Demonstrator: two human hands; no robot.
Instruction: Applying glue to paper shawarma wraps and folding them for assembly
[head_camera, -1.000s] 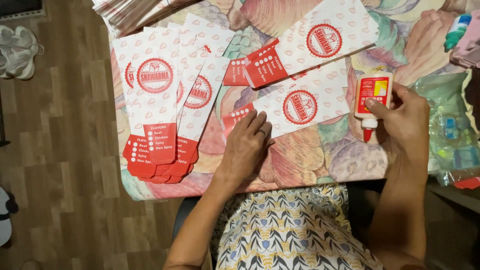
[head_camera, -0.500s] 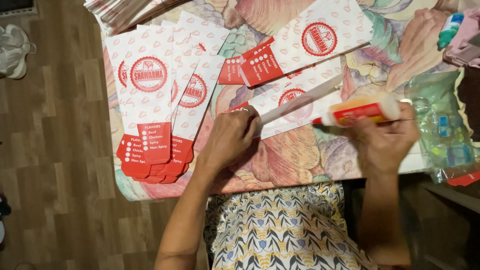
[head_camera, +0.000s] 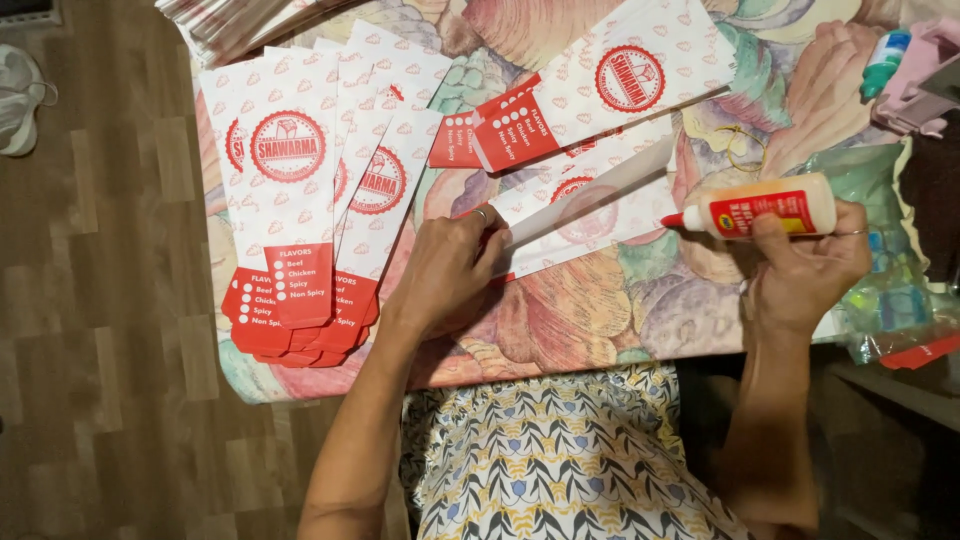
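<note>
Head camera looks straight down on a table (head_camera: 590, 330) covered with a cloth of big flowers, which spreads under and ahead of both hands. Beyond the left hand lies a fanned stack of paper sleeves (head_camera: 300, 200), white with red printed ends, overlapping one another. Ahead of the space between the hands lies another sleeve (head_camera: 610, 95) at a slant, its red end pointing towards the left hand. Directly between the hands lies the folded sleeve (head_camera: 590, 205) being worked on, one long edge turned up as a plain white flap. The left hand (head_camera: 445, 275) lies on it palm down, fingers curled, fingertips pinching the near end of that flap; a ring shows on one finger. The right hand (head_camera: 805, 265) is closed around a glue bottle (head_camera: 765, 208), held sideways, with its red tip just touching the far end of the sleeve. Beyond the right hand, near the table edge, sits a pink object (head_camera: 915, 75) that I cannot make out, with a small blue-capped tube (head_camera: 885, 55) just beside it.
</note>
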